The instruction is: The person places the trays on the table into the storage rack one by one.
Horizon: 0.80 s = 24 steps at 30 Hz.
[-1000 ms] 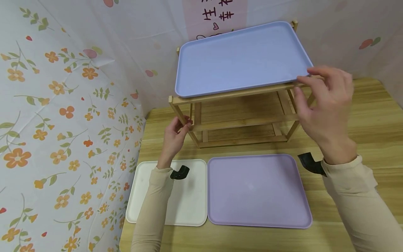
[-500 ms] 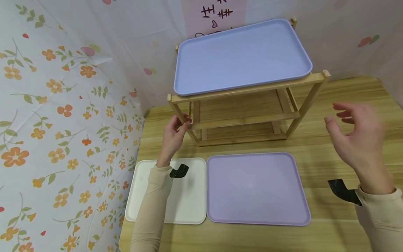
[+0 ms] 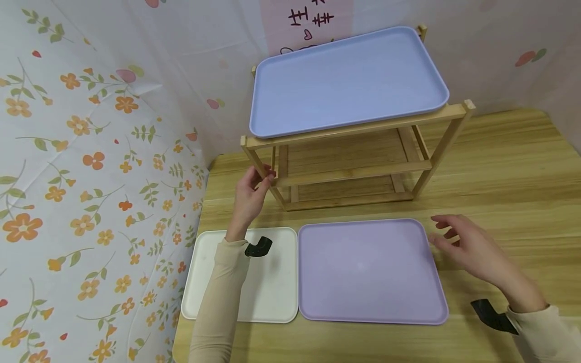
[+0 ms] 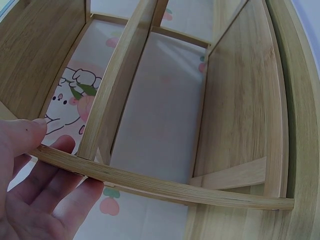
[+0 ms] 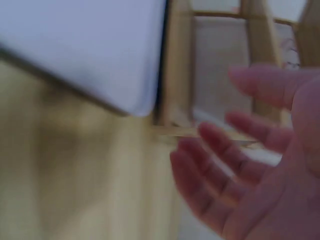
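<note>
A three-level wooden rack (image 3: pixel 354 174) stands at the back, and a blue tray (image 3: pixel 349 83) lies on its top. My left hand (image 3: pixel 249 196) grips the rack's left front post (image 4: pixel 190 191), thumb on one side and fingers on the other. In front of the rack, a purple tray (image 3: pixel 372 272) lies flat on the table. Just off that tray's upper right edge is my right hand (image 3: pixel 476 252), fingers loosely bent and holding nothing. The right wrist view is blurred but shows the same hand (image 5: pixel 255 165) with thumb and fingers spread apart.
Beside the purple tray on the left lies a white tray (image 3: pixel 272 287), partly under my left forearm. The rack's middle shelf (image 3: pixel 349 151) and lower shelf (image 3: pixel 345 190) hold no trays. A flowered cloth (image 3: pixel 109 201) hangs along the left side.
My right hand has left the blue tray's right front corner, swung out right, then come down beside the purple tray. The left hand keeps its grip on the post.
</note>
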Motion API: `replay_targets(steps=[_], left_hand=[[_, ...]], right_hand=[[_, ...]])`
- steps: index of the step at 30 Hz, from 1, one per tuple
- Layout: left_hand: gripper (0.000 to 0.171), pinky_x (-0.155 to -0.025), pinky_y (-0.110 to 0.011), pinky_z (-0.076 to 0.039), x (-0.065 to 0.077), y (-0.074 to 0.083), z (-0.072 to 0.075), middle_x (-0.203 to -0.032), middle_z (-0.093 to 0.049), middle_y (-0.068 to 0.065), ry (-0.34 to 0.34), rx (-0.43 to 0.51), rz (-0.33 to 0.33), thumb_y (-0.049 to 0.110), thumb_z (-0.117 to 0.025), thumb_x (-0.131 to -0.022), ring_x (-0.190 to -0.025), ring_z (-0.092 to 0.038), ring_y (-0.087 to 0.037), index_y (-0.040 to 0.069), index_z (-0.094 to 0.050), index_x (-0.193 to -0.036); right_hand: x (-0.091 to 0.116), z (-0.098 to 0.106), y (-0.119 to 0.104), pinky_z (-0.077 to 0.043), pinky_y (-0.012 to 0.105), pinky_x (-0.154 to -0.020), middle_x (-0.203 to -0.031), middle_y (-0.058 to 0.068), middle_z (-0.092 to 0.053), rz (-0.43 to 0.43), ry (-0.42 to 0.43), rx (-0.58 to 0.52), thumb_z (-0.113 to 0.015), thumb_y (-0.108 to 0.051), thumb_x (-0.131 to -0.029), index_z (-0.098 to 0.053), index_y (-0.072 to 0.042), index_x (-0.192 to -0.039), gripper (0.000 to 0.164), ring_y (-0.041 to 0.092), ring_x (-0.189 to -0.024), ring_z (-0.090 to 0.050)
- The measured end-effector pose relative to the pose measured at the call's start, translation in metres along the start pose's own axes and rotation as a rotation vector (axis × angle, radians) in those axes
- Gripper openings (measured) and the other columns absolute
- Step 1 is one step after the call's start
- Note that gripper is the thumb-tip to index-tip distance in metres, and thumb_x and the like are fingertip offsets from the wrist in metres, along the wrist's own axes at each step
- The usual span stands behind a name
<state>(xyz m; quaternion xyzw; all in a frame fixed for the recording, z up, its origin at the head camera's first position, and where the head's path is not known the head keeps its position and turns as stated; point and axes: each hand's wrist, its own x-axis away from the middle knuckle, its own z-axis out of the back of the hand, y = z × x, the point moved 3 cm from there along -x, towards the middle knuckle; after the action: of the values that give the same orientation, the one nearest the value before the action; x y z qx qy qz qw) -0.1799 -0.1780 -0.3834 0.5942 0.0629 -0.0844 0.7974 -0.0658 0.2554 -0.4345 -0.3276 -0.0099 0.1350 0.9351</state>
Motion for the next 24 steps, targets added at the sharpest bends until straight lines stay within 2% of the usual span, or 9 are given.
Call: replay_targets(steps=[3, 7, 9, 13, 17, 20, 24], left_hand=[[0.025, -0.091, -0.04, -0.055, 0.0, 0.001, 0.0, -0.114, -0.064, -0.023, 0.001, 0.0, -0.007, 0.004, -0.057, -0.096, -0.108, -0.064, -0.03, -0.008, -0.056, -0.118], [0.025, -0.09, -0.036, -0.055, 0.003, 0.013, -0.002, -0.114, -0.063, -0.028, 0.001, -0.002, 0.004, 0.0, -0.054, -0.096, -0.109, -0.063, -0.034, -0.012, -0.054, -0.118], [0.026, -0.091, -0.039, -0.055, 0.005, 0.02, -0.002, -0.114, -0.062, -0.03, -0.005, -0.003, 0.006, -0.001, -0.053, -0.095, -0.109, -0.062, -0.037, -0.014, -0.053, -0.118], [0.027, -0.092, -0.041, -0.054, 0.007, 0.028, -0.002, -0.113, -0.062, -0.031, -0.01, -0.004, 0.011, -0.002, -0.053, -0.095, -0.109, -0.062, -0.039, -0.015, -0.052, -0.118], [0.026, -0.091, -0.042, -0.054, 0.007, 0.029, -0.002, -0.113, -0.062, -0.032, -0.007, 0.003, 0.016, -0.003, -0.053, -0.095, -0.109, -0.062, -0.038, -0.015, -0.053, -0.118], [0.027, -0.092, -0.043, -0.054, 0.007, 0.028, -0.002, -0.113, -0.062, -0.031, -0.007, 0.006, 0.02, -0.002, -0.054, -0.095, -0.109, -0.062, -0.038, -0.015, -0.053, -0.118], [0.027, -0.092, -0.043, -0.054, 0.007, 0.029, -0.002, -0.114, -0.062, -0.031, -0.005, 0.002, 0.016, -0.002, -0.054, -0.095, -0.109, -0.062, -0.038, -0.016, -0.053, -0.118]], right_hand=[[0.013, -0.013, 0.002, -0.05, 0.021, -0.065, -0.109, 0.009, -0.062, 0.136, -0.003, 0.028, -0.079, -0.01, -0.078, -0.063, -0.006, -0.116, 0.041, 0.018, -0.089, -0.059], [0.028, -0.026, 0.007, -0.042, 0.005, -0.076, -0.107, -0.002, -0.06, 0.25, -0.028, 0.071, -0.086, -0.006, -0.066, -0.067, -0.012, -0.106, 0.044, 0.007, -0.093, -0.056], [0.034, -0.031, 0.009, -0.035, 0.0, -0.08, -0.107, -0.004, -0.059, 0.25, -0.063, 0.076, -0.086, -0.009, -0.066, -0.067, -0.014, -0.104, 0.042, 0.004, -0.096, -0.053], [0.04, -0.036, 0.011, -0.034, 0.0, -0.081, -0.106, -0.007, -0.058, 0.24, -0.098, 0.074, -0.086, -0.008, -0.067, -0.067, -0.017, -0.101, 0.04, 0.002, -0.096, -0.053], [0.04, -0.038, 0.014, -0.045, 0.012, -0.074, -0.104, -0.006, -0.058, 0.189, -0.086, 0.095, -0.085, -0.008, -0.068, -0.067, -0.016, -0.1, 0.037, 0.003, -0.091, -0.054], [0.04, -0.039, 0.016, -0.049, 0.023, -0.068, -0.1, -0.002, -0.059, 0.133, -0.078, 0.107, -0.083, -0.008, -0.07, -0.065, -0.012, -0.102, 0.037, 0.002, -0.085, -0.053], [0.039, -0.041, 0.019, -0.047, 0.024, -0.062, -0.092, 0.0, -0.061, 0.064, -0.069, 0.076, -0.082, -0.007, -0.071, -0.061, -0.005, -0.11, 0.044, 0.0, -0.079, -0.052]])
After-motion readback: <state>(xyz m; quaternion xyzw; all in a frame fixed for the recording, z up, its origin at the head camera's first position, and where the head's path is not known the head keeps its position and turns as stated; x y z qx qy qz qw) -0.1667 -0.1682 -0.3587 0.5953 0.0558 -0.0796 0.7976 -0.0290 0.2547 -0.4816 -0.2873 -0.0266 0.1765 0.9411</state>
